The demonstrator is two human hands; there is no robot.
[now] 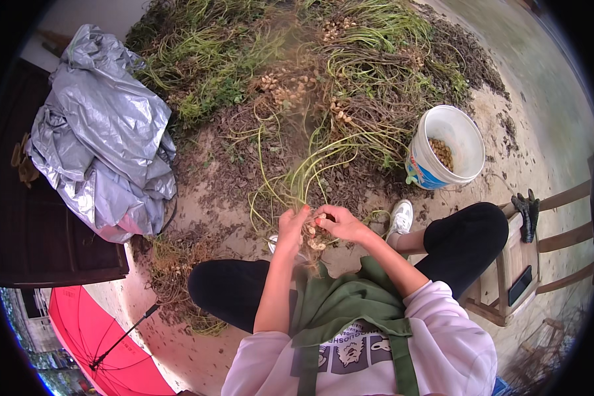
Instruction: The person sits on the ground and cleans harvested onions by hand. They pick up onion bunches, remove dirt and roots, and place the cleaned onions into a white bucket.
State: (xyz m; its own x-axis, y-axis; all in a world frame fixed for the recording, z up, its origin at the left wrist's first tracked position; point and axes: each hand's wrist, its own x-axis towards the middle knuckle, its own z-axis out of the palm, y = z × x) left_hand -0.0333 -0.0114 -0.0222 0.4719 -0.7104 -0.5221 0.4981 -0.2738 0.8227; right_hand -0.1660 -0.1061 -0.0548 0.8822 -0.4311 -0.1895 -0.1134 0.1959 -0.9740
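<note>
My left hand grips the roots and stem base of a peanut plant in front of my lap. Its green stems reach away towards the heap. My right hand is at the same roots, thumb and fingertips closed on the peanut pods there; whether it holds one pod or several I cannot tell. Beyond my right foot stands a white plastic bucket, slightly tilted in the view, with peanuts at its bottom. The large heap of peanut plants lies ahead, with pods showing among its roots.
Silver tarpaulin lies bunched on dark furniture at left. An open red umbrella is below it. Pulled plants lie by my left knee. At right, a wooden chair bears a dark glove and a phone.
</note>
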